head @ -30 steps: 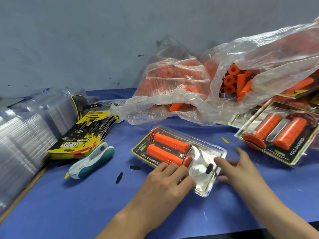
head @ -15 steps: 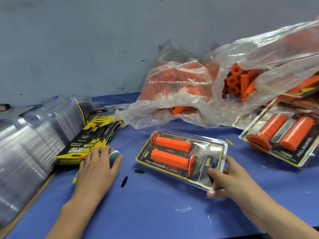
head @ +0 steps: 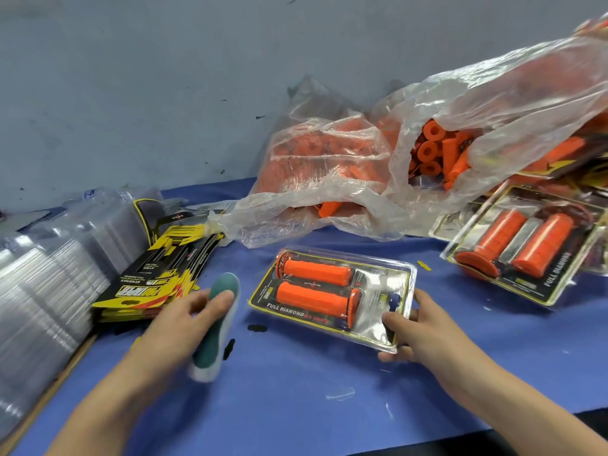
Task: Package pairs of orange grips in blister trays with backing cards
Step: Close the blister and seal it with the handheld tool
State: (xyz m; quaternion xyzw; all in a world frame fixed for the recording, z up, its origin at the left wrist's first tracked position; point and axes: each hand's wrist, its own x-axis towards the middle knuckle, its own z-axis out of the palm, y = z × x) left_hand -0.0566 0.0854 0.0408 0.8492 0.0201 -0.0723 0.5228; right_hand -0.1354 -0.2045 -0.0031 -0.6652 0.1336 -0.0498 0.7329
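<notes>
A clear blister tray (head: 388, 284) with a black-and-yellow backing card holds two orange grips (head: 314, 286) side by side at the middle of the blue table. My right hand (head: 418, 327) pinches the tray's right end, thumb on top. My left hand (head: 177, 324) grips a teal-and-white stapler (head: 217, 327), lifted and blurred, to the left of the tray. A stack of yellow-and-black backing cards (head: 158, 278) lies further left.
Stacks of empty clear blister trays (head: 46, 278) fill the left edge. Clear plastic bags (head: 329, 179) of loose orange grips (head: 437, 149) lie at the back. Finished packs (head: 523, 251) sit at the right. The blue table's (head: 296, 396) front edge is near.
My left hand left the tray, reached the stapler beside the cards and picked it up. My right hand took hold of the tray's right end and turned it slightly.
</notes>
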